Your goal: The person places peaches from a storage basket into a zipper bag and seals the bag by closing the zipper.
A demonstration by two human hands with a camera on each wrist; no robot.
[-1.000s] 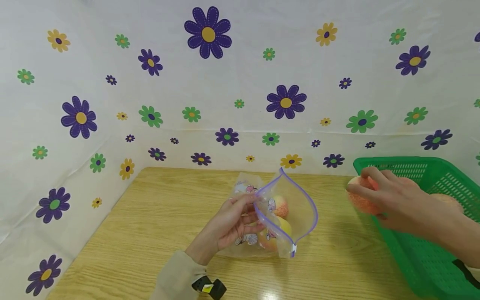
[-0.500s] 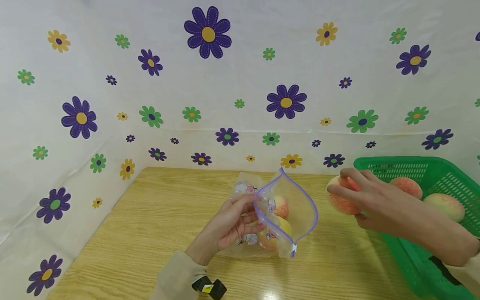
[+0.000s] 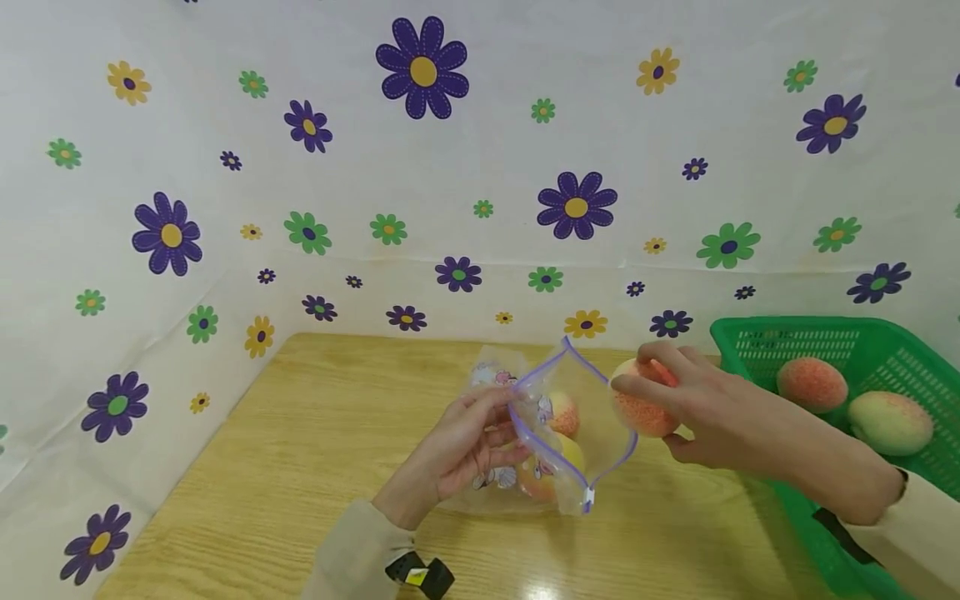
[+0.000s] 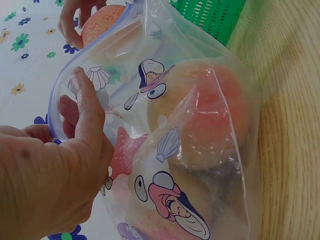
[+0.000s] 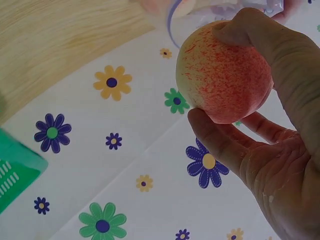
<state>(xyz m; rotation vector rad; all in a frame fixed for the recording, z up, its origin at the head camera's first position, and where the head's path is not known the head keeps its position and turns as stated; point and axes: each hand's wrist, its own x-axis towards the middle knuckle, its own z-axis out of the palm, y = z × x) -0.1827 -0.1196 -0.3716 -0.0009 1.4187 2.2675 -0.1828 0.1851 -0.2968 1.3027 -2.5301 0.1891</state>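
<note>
A clear zip bag (image 3: 491, 492) with purple edging and sea-creature prints lies on the table, its mouth spread wide. My left hand (image 3: 457, 450) pinches the near-left rim of that mouth between thumb and fingers. Inside the bag are peaches (image 4: 205, 110), seen through the plastic. In my right hand (image 3: 705, 404) is a red-and-cream peach (image 5: 220, 75), gripped between thumb and fingertips. In the head view this peach overlaps the right side of the bag's mouth; the left wrist view shows it just beyond the purple rim.
A green plastic basket (image 3: 795, 325) stands at the right with a red peach (image 3: 812, 384) and a paler peach (image 3: 890, 422) in it. The wooden table (image 3: 300, 450) meets a white flower-printed cloth (image 3: 495, 150) at the back and left.
My right hand has carried the peach leftward from over the basket to the bag's mouth. The left hand has kept its hold on the bag.
</note>
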